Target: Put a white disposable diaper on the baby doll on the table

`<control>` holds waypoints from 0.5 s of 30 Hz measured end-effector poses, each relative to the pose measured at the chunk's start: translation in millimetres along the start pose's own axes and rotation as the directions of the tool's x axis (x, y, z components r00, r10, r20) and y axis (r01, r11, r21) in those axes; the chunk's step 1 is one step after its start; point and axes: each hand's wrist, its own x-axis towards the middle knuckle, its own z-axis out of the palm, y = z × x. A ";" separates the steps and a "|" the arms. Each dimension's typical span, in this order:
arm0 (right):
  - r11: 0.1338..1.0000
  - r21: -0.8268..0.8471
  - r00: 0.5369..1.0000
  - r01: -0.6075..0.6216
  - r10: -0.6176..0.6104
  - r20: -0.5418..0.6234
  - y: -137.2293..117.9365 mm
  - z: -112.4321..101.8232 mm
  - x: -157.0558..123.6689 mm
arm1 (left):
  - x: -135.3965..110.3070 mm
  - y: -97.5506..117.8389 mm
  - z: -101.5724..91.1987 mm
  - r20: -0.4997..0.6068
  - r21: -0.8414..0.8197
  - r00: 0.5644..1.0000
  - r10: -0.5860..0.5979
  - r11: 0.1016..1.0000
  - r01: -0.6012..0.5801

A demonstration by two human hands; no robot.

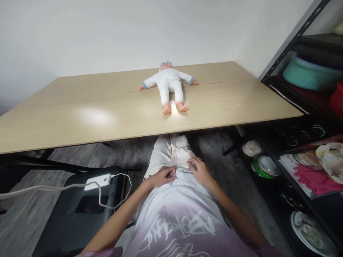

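Observation:
A baby doll (pixel 169 85) in a white suit lies face up on the wooden table (pixel 80 114), arms spread, feet toward me. Both my hands are low in front of my body, well short of the table. My left hand (pixel 162 176) has its fingers curled and pinches the hem of my white shirt (pixel 177 214). My right hand (pixel 198 170) rests beside it at my waist, fingers bent against the light trousers. Neither hand touches the doll.
A black chair (pixel 80 210) at my left carries a white power bank (pixel 98 181) with a white cable. A dark metal shelf (pixel 300 96) at the right holds a teal basin (pixel 308 73), bowls, plates and cloths. A white wall stands behind the table.

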 end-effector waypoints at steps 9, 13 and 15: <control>0.994 -0.089 0.993 -0.070 0.061 -0.099 16.7 9.4 3.4 | 3.7 -1.8 -0.7 0.005 -0.024 0.998 -0.070 0.997 0.070; 0.964 -0.159 0.967 -0.213 0.185 -0.177 33.6 14.0 7.0 | 1.7 -9.5 -1.4 -0.050 -0.023 0.995 -0.083 0.996 0.082; 0.945 -0.180 0.956 -0.271 0.243 -0.164 42.3 16.7 10.7 | 2.5 -14.9 -1.4 -0.122 -0.012 0.987 -0.103 0.995 0.102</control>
